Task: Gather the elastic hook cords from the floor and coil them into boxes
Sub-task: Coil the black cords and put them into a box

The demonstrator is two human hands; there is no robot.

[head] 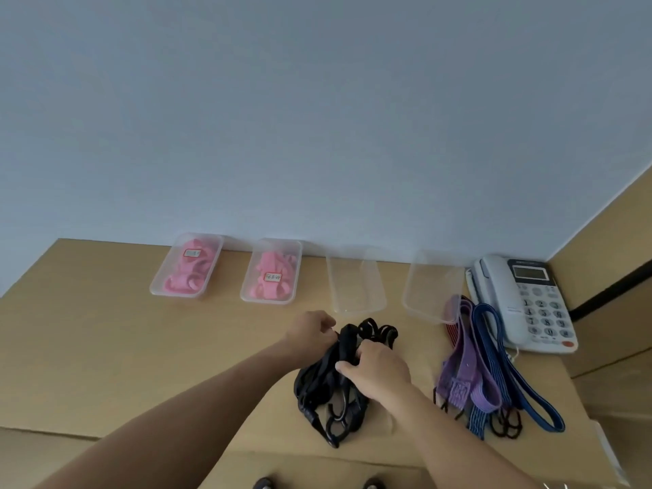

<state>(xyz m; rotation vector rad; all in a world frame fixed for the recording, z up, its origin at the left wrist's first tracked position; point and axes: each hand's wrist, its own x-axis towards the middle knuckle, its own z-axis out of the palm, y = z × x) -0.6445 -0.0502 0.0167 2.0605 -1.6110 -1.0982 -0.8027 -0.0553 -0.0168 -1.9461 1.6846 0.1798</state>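
A bundle of black elastic hook cords (pixel 317 386) lies on the wooden desk (pixel 106 347), its hooks pointing toward me. My left hand (pixel 310 330) pinches the folded top of the bundle. My right hand (pixel 377 368) grips the same bundle from the right. Behind the hands stand two clear plastic boxes with nothing in them (pixel 354 278) (pixel 432 285). Two more clear boxes hold coiled pink cords (pixel 187 266) (pixel 271 273). Purple and blue cords (pixel 483 365) lie loose at the right.
A white desk telephone (pixel 529 301) sits at the back right, against the pale wall (pixel 317 118). The desk's front edge runs just below the black cords. Shoe tips (pixel 263 483) show on the floor below.
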